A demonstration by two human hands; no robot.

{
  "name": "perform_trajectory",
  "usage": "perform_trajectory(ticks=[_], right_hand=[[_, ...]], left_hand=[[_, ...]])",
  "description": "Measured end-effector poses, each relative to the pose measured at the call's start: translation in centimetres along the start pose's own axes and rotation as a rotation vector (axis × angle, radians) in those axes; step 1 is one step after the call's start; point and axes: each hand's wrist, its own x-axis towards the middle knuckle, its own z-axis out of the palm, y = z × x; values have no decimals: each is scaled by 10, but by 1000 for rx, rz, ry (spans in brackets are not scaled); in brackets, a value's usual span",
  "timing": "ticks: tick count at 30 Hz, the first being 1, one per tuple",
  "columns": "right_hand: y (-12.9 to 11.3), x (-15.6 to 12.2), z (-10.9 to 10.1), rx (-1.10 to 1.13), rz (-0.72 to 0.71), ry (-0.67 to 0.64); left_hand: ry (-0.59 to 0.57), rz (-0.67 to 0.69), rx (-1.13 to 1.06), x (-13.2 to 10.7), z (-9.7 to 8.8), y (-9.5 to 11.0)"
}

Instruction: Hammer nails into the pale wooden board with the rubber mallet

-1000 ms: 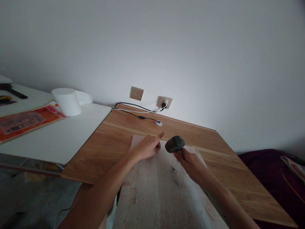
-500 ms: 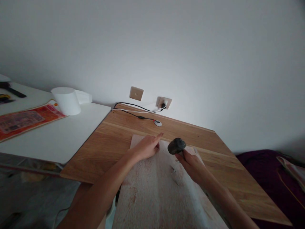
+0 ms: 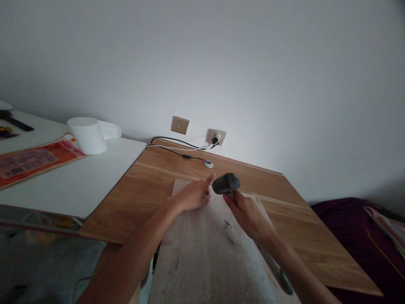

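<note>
My right hand point(image 3: 248, 211) is wrapped round the handle of a mallet point(image 3: 226, 183) with a dark cylindrical head, close below the head. The head is raised over the far end of a pale wooden board point(image 3: 196, 253), just right of my left hand point(image 3: 194, 195). My left hand rests on that end of the board, one finger pointing up and the others closed on a small shiny nail point(image 3: 206, 196), mostly hidden by the fingers. A few small metal bits point(image 3: 228, 226) lie on the board between my hands.
The board lies on a brown wooden desk point(image 3: 316, 228) against the wall. Cables point(image 3: 186, 156) run along its back to a socket point(image 3: 216, 137). A white table point(image 3: 117, 169) at left carries a paper roll point(image 3: 87, 135) and an orange packet point(image 3: 41, 158). Purple fabric point(image 3: 344, 223) is at right.
The mallet and my right hand have moved left and slightly up, nearer my left hand. A shiny bit now shows at my left fingers, which have barely shifted.
</note>
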Motion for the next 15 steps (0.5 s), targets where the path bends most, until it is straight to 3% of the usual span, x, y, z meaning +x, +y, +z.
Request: perform_trajectory(ticks=[4,9,15], right_hand=[[0,-1,8,-4,4,-23],[30,-8,4,-10,68,34],[52,-21,18,2,81,-30]], left_hand=[[23,-6,57,-3,-7,1],[10,-22,110,-3,-9,4],[52,-9,94,-1,-1,9]])
